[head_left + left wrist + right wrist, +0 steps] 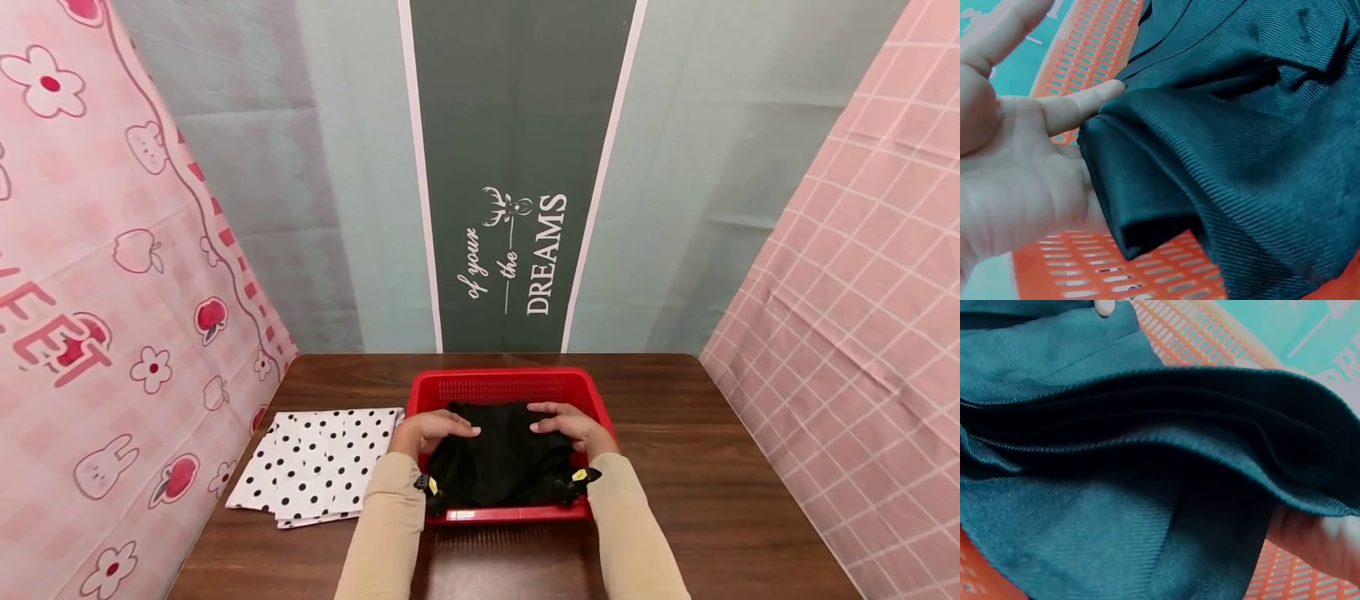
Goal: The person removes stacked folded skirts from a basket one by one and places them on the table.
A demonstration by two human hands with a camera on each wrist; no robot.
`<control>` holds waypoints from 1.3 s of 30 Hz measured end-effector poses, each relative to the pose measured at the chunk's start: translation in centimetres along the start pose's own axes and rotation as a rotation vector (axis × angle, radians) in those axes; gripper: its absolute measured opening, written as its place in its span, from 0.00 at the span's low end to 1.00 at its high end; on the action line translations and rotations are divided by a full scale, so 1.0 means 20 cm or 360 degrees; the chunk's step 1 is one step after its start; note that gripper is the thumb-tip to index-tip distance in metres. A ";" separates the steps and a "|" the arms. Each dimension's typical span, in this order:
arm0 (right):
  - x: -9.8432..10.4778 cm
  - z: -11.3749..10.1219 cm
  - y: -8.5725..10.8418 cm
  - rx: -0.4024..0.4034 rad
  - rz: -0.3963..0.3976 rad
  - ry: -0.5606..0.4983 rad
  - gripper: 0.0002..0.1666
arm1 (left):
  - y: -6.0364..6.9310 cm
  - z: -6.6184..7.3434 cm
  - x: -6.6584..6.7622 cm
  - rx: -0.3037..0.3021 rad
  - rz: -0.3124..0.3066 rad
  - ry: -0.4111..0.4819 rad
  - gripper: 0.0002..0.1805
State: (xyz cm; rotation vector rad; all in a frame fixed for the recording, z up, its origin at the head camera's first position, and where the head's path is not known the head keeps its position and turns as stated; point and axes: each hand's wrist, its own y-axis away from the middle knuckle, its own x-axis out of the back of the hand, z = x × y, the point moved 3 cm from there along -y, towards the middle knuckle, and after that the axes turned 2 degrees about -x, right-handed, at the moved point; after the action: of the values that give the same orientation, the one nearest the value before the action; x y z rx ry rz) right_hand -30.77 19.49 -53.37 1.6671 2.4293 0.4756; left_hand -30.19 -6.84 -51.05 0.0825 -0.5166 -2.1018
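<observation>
A folded black twill garment (510, 454), whose exact kind I cannot tell, lies bunched inside a red perforated plastic basket (491, 514). At its left end is my left hand (431, 429); in the left wrist view, the thumb stands away and the index finger lies straight against the cloth, the other fingers hidden beneath a fold. My right hand (573, 425) rests at the opposite end, thumb and forefinger extended over the fabric. Layered folds of the garment (1085, 531) cover most of that hand in the right wrist view.
To the basket's left, a folded white cloth with black polka dots (322, 467) lies flat on the dark wooden table (697, 517). Pink printed fabric (180, 358) hangs at the left, pink checked fabric (862, 317) at the right, and a grey-green curtain (360, 208) behind.
</observation>
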 end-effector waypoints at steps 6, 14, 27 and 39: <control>0.00 -0.01 0.01 0.0045 0.0039 -0.0026 0.33 | 0.02 0.00 0.01 0.0014 -0.0037 0.0009 0.28; -0.02 -0.01 -0.01 0.0129 0.0105 -0.0095 0.32 | 0.03 -0.01 0.04 -0.0023 -0.0036 -0.0103 0.20; 0.01 -0.03 0.05 0.0101 0.0181 -0.0173 0.32 | 0.07 0.03 0.08 -0.0193 0.0001 -0.0006 0.21; 0.03 -0.13 0.13 0.0175 0.0172 -0.0278 0.29 | 0.11 0.10 0.08 -0.0373 0.0211 -0.0131 0.26</control>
State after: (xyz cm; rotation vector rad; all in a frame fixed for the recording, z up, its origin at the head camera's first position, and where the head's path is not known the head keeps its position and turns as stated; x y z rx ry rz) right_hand -29.46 20.52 -50.04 1.8079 2.2864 0.2031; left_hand -29.87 -8.44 -48.17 -0.1694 -0.3124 -2.0262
